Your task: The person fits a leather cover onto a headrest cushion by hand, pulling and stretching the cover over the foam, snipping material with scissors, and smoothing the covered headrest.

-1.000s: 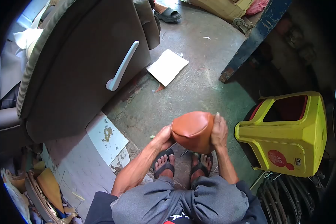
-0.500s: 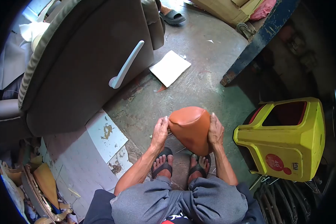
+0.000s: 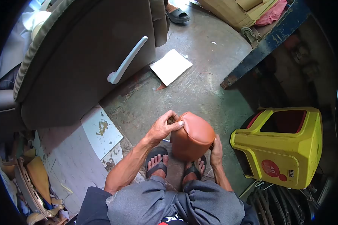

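A small rounded cushion [image 3: 193, 139] in tan-orange leather, seamed around its end panel, is held above my sandalled feet. My left hand [image 3: 164, 126] grips its upper left edge, the thumb lying along the seam and the fingers curled behind. At the lower right side, my right hand [image 3: 216, 150] is wrapped round the cushion's edge. Most of the right fingers are hidden behind the leather. Whether the cushion is fully stuffed, I cannot tell.
A dark recliner [image 3: 86, 56] with a grey lever [image 3: 128, 59] fills the upper left. White sheet [image 3: 171, 67] lies on the floor. At right are a yellow bin [image 3: 281, 148] on its side and a blue beam [image 3: 266, 41]. Another person's sandalled foot [image 3: 178, 16] shows at the top.
The cushion has been turned so its seamed end faces up and right. My left hand has shifted onto its top edge, and my right hand has moved lower.
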`<act>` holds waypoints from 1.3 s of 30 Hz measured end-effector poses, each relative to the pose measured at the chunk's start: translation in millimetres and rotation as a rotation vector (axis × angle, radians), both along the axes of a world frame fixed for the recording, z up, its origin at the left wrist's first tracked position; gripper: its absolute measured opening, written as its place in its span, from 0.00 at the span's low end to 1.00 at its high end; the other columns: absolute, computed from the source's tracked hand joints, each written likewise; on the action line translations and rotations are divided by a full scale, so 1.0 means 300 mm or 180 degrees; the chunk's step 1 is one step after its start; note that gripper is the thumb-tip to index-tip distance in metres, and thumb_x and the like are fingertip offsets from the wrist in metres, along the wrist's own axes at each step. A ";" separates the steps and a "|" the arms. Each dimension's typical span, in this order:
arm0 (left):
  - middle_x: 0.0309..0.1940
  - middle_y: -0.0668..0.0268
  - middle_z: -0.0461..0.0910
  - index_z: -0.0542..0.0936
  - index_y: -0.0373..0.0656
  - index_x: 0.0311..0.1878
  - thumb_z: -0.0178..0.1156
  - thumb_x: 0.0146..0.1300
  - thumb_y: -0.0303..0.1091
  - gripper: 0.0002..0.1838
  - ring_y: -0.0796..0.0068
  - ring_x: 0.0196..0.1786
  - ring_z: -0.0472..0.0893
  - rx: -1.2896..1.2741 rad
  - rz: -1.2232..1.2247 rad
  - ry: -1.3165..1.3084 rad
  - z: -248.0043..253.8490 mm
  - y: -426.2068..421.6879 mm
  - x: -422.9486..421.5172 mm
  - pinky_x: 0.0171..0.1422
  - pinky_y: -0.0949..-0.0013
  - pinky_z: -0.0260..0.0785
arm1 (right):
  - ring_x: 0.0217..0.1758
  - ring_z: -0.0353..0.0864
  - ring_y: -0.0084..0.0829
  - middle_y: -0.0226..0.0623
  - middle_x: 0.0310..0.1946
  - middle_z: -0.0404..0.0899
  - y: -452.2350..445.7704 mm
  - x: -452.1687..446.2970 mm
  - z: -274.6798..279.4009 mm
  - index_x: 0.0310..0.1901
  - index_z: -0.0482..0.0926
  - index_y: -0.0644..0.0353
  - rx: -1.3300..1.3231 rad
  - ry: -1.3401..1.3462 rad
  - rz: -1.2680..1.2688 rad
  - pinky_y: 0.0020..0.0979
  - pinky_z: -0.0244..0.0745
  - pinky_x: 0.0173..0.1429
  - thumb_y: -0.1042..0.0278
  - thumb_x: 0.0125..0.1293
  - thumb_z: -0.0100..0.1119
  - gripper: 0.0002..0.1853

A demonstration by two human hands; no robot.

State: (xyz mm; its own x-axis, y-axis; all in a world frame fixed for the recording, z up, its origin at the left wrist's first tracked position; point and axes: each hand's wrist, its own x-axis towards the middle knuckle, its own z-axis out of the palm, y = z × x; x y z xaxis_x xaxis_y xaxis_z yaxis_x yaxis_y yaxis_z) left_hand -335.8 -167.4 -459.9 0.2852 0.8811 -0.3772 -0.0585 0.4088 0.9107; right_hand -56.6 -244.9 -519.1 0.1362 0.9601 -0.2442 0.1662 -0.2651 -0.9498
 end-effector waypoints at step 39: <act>0.51 0.55 0.89 0.88 0.44 0.57 0.67 0.67 0.35 0.17 0.61 0.52 0.90 0.0719 0.0358 0.1676 0.154 -0.161 0.028 0.58 0.65 0.81 | 0.49 0.90 0.43 0.48 0.46 0.89 0.166 -0.275 0.292 0.55 0.84 0.65 0.1004 -0.0746 0.1597 0.39 0.83 0.55 0.69 0.72 0.63 0.14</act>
